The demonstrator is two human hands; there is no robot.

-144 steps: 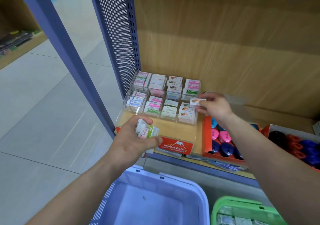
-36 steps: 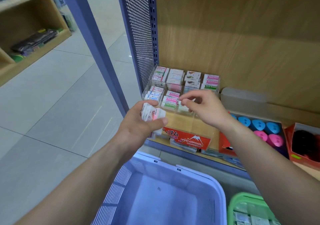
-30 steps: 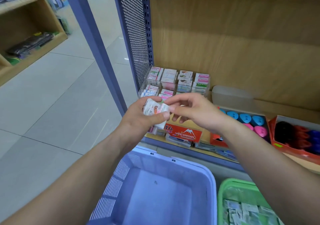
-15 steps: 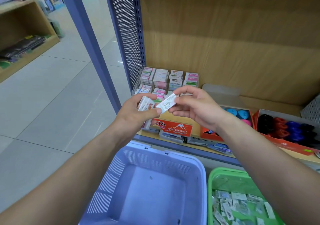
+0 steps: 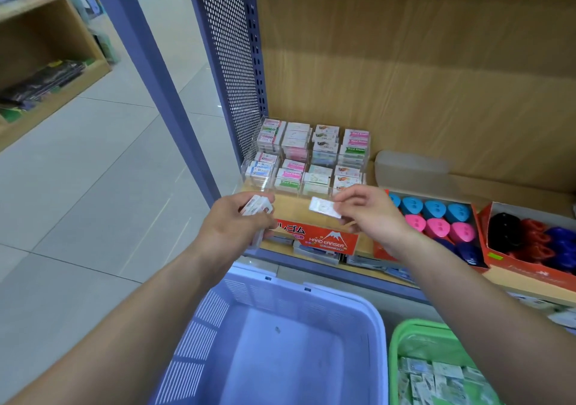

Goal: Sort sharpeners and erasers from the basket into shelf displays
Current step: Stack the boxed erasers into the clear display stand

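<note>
In the head view, a small bundle of white wrapped erasers [image 5: 257, 208] is clutched in the left hand [image 5: 232, 227] and is largely hidden by its curled fingers. A single flat white wrapped eraser [image 5: 324, 207] is pinched at the right hand [image 5: 371, 214] fingertips, just before the clear compartmented eraser display [image 5: 308, 158] on the wooden shelf. The green plastic basket [image 5: 394, 342] is cut off at the lower edge, and the print on its packets is illegible.

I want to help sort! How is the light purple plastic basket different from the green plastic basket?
The light purple plastic basket stands on the left; the green plastic basket on the right. The purple one shows a bare bottom; the green one holds many small wrapped packets. Both are plastic with rounded rims, side by side below the shelf.
</note>
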